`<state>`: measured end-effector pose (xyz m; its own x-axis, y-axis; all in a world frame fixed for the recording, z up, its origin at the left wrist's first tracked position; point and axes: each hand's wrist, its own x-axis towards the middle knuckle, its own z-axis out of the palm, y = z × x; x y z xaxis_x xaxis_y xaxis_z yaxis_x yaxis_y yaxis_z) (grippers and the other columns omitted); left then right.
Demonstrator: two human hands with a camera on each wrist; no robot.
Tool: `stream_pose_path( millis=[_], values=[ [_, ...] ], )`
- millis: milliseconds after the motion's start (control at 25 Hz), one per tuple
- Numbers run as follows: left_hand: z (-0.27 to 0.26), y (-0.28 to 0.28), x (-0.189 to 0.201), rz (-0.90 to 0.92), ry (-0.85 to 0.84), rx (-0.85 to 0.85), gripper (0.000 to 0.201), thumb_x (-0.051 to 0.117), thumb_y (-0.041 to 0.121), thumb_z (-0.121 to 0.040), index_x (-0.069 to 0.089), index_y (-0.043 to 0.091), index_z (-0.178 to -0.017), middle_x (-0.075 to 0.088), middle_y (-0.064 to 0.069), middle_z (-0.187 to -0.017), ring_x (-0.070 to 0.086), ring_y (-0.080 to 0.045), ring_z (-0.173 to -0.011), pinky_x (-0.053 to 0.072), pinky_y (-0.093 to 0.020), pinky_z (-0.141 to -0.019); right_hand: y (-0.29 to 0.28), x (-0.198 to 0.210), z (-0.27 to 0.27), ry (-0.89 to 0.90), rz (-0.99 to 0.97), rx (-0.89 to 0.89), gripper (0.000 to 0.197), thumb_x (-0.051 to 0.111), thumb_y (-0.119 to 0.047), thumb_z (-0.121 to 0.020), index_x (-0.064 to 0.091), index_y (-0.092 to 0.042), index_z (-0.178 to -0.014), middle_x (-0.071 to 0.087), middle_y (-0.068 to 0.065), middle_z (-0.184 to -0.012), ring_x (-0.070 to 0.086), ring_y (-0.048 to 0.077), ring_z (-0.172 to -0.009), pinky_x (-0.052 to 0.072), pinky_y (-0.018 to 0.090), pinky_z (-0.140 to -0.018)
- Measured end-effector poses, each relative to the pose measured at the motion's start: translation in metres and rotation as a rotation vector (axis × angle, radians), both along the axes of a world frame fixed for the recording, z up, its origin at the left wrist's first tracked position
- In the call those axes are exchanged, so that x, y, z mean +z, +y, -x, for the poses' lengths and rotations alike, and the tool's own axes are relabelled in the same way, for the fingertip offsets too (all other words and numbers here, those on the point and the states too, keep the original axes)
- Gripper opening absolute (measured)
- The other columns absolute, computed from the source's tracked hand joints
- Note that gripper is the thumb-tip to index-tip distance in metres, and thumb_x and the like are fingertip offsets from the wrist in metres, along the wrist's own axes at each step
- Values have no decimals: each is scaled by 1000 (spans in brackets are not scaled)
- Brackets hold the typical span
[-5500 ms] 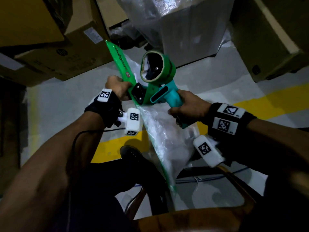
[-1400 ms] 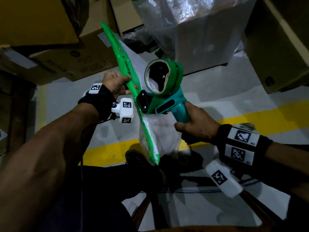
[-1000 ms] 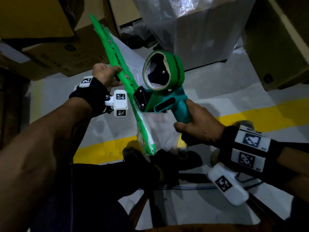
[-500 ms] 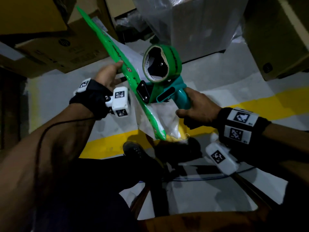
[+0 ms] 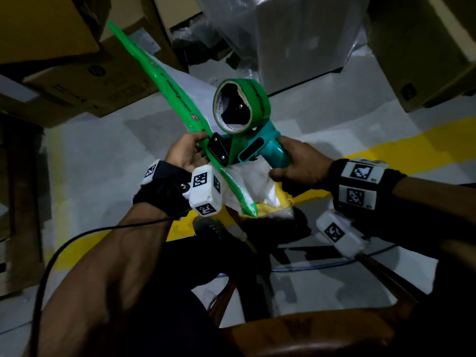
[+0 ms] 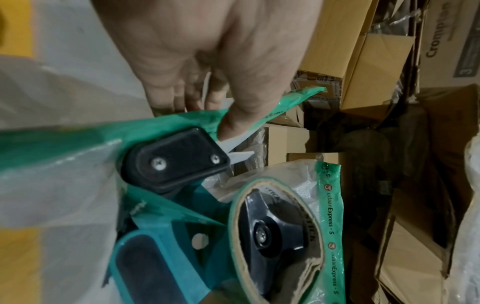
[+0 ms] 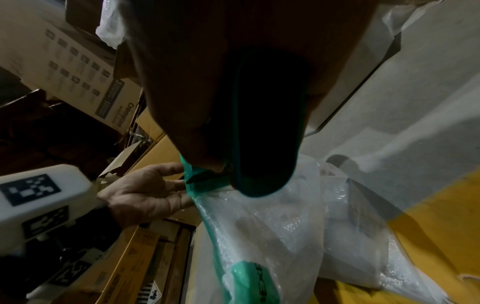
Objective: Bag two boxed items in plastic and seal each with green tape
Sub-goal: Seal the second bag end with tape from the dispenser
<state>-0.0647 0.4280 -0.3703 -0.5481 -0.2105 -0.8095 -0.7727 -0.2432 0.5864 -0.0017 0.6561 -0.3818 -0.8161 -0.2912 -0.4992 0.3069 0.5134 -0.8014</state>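
Note:
A clear plastic bag point(image 5: 248, 180) is held up over the floor, a long strip of green tape point(image 5: 164, 78) running along its folded edge. What lies inside shows only as white bubble wrap point(image 7: 285, 222). My right hand point(image 5: 298, 166) grips the teal handle of the tape dispenser point(image 5: 257, 148), whose green roll point(image 5: 242, 105) stands above the bag. The dispenser's black head point(image 6: 176, 162) sits against the taped edge. My left hand point(image 5: 186, 153) pinches that edge just beside the head, thumb point(image 6: 233, 115) on the tape and fingers point(image 7: 179, 183) behind it.
Brown cardboard boxes point(image 5: 77, 81) are stacked at the back left, and another point(image 5: 425, 47) stands at the right. A large plastic-wrapped box point(image 5: 296, 42) stands straight ahead. A yellow line point(image 5: 386, 145) crosses the grey floor. A wooden seat edge point(image 5: 309, 331) and my shoe point(image 5: 213, 230) are below.
My left hand has slid down the taped edge from higher up to right beside the dispenser head. The right hand keeps its grip on the handle.

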Motion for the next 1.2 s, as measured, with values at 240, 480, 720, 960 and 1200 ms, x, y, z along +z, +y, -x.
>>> stream_pose_path(
  millis=[240,480,720,960,1200],
  values=[
    [-8,-3,-5,80,-2,-154,16,53,11,-94,53,14,-110,59,-4,-104,64,-21,-88,59,-41,-66,-2,0,-1,-17,3,8,43,69,-15,-82,45,-19,-117,62,8,-88,63,9,-44,46,19,-40],
    [-5,-1,-11,45,-27,-73,18,57,22,-94,55,11,-108,61,-8,-92,64,-22,-80,58,-35,-52,-5,5,1,-47,49,-16,41,67,-12,-83,44,-18,-117,61,12,-87,64,12,-44,48,23,-41],
    [2,-8,-13,101,-14,-91,16,57,19,-94,59,7,-104,65,-11,-91,69,-21,-60,55,-36,-43,-11,11,3,-60,75,-15,40,66,-11,-84,43,-17,-116,60,11,-86,62,13,-43,48,23,-41],
    [16,-27,-5,207,55,-160,15,46,15,-100,59,15,-93,68,0,-61,65,-11,-47,51,-23,-39,-25,15,12,-145,222,-73,41,63,-5,-85,42,-15,-119,56,12,-73,61,25,-47,51,32,-48],
    [26,-41,1,182,59,-123,22,38,7,-101,56,14,-91,67,1,-55,65,-12,-46,52,-28,-40,-37,18,12,-135,223,-76,45,64,-8,-85,41,-15,-123,60,12,-83,67,26,-55,53,33,-50]
  ],
)
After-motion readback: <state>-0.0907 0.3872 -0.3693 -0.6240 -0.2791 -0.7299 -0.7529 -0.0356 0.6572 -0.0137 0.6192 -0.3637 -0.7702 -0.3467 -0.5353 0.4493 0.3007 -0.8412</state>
